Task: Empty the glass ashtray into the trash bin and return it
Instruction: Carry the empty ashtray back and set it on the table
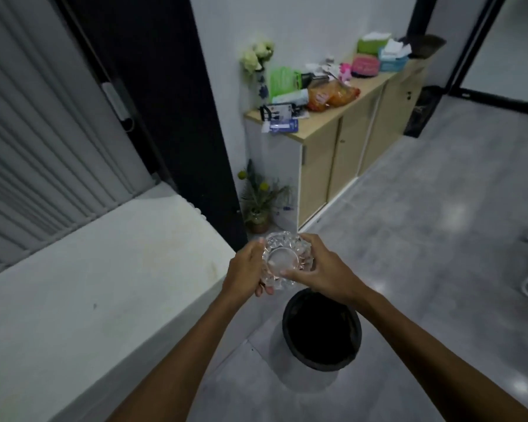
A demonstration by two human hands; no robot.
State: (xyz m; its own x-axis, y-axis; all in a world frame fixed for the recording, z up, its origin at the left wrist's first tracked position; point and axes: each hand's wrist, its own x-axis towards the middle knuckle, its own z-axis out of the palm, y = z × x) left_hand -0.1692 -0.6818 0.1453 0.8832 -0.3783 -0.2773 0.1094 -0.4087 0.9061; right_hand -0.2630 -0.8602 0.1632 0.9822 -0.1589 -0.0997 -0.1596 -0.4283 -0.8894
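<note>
Both hands hold a clear cut-glass ashtray (284, 257) in the air at the middle of the view. My left hand (247, 269) grips its left side and underside. My right hand (320, 269) grips its right rim, thumb across the front edge. The ashtray's bowl looks bare, tilted toward me. A round black trash bin (322, 330) stands on the floor just below and in front of the hands, its inside dark. My right forearm crosses over the bin's near rim.
A white ledge or tabletop (89, 284) fills the left. A potted plant (259, 205) sits on the floor by a black door frame. A wooden cabinet (342, 138) cluttered with bags and boxes runs along the wall. Grey floor (424, 254) spreads to the right.
</note>
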